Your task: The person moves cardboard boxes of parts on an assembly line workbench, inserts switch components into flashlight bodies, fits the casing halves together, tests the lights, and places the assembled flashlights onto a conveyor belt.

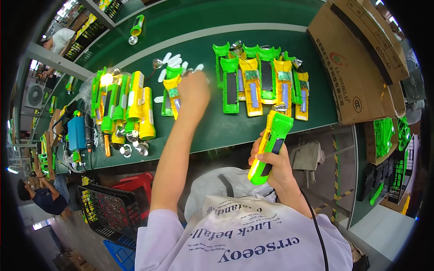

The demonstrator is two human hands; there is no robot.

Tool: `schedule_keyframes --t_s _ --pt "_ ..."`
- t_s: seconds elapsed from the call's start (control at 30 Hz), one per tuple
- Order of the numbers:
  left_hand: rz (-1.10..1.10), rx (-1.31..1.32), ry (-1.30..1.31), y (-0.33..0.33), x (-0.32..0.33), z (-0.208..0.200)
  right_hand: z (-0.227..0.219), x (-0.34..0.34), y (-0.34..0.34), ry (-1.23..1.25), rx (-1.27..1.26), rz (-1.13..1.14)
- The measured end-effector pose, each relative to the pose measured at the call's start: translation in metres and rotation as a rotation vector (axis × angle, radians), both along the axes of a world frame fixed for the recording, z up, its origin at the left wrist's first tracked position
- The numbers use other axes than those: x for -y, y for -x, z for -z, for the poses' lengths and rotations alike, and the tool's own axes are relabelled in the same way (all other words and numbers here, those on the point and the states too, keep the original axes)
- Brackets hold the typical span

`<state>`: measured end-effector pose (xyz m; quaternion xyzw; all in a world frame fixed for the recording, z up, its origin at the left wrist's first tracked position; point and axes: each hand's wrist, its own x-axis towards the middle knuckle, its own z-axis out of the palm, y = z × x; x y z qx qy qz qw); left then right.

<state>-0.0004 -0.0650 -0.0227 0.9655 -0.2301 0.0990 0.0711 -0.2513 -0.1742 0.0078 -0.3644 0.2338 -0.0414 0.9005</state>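
Flashlight of green and yellow plastic is sitting tilted in front of the table's near edge, its flared head pointing away from the body. The right hand is clamping around the lower barrel, its thumb lying across the near face and its fingertips showing on the yellow side. The left hand is hovering over a yellow half-shell and some pale, flat strips; its own fingers are mostly hiding, so whether they are standing apart or pinching something cannot be told.

The flashlight is probably feeling fairly light, stiff and a little slippery, since its hard shell is gleaming smoothly. The straight barrel is offering the safest hold; the shiny metal reflector, poking out at the head, is looking like the delicate part, easily scratched or knocked.

Beyond, open green shells and yellow ones are leaning in a cluster, some of the yellow ones exposing blue cylindrical cells. At the right, a cardboard box is contrasting its dull brown, fibrous walls with the glossy plastic.
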Motion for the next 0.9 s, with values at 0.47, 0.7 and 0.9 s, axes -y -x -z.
schedule_keyframes --t_s 0.47,0.7,0.9 --pt "0.481 -0.395 -0.017 0.005 -0.022 -0.013 0.009 0.012 0.012 -0.049 0.019 0.022" --pt "0.735 -0.239 0.249 0.024 -0.044 -0.014 0.013 0.012 0.014 -0.045 0.017 0.033" --pt "0.384 -0.4 -0.041 0.03 -0.032 -0.016 0.009 0.006 0.01 -0.054 0.043 -0.018"
